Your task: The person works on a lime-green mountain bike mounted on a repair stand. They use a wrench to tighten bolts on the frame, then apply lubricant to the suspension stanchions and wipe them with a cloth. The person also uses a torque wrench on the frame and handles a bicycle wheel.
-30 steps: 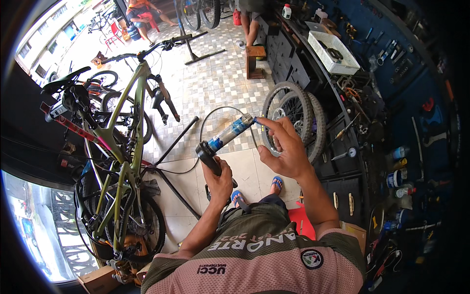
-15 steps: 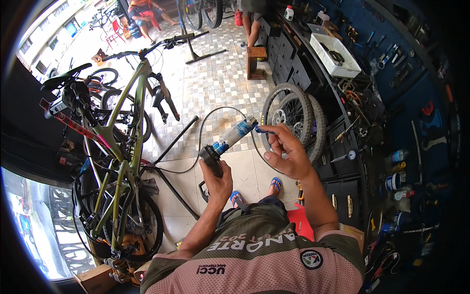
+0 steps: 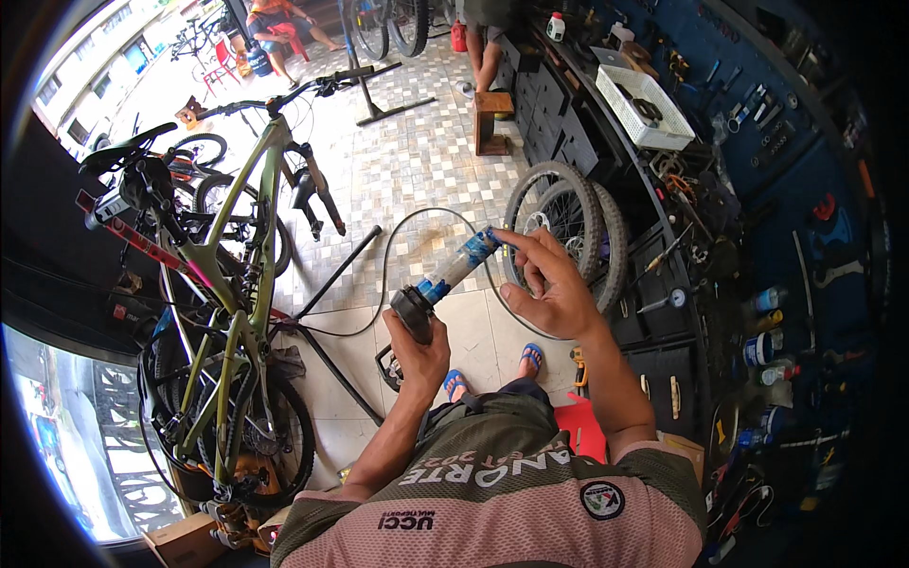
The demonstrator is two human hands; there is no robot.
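My left hand (image 3: 421,352) is wrapped round the black end of a short pale tube (image 3: 453,275), which tilts up and to the right. Blue grease is smeared at both ends of the tube; its middle looks whitish. At the far end, the outstretched index finger of my right hand (image 3: 554,293) touches the blue-smeared tip. My right thumb stands apart and the other fingers are loosely bent, with nothing gripped between them. What exact part the tube is, I cannot make out.
An olive-green bicycle (image 3: 248,237) stands at the left, near black stand legs (image 3: 343,275). A thin cable (image 3: 388,237) loops behind my hands. Bicycle wheels (image 3: 568,222) lean against the workbench at right, which carries a white basket (image 3: 646,106). Two other people are farther off.
My right index finger has moved slightly left onto the tube's tip, where blue grease now covers more. The left hand keeps its hold, nearly unmoved.
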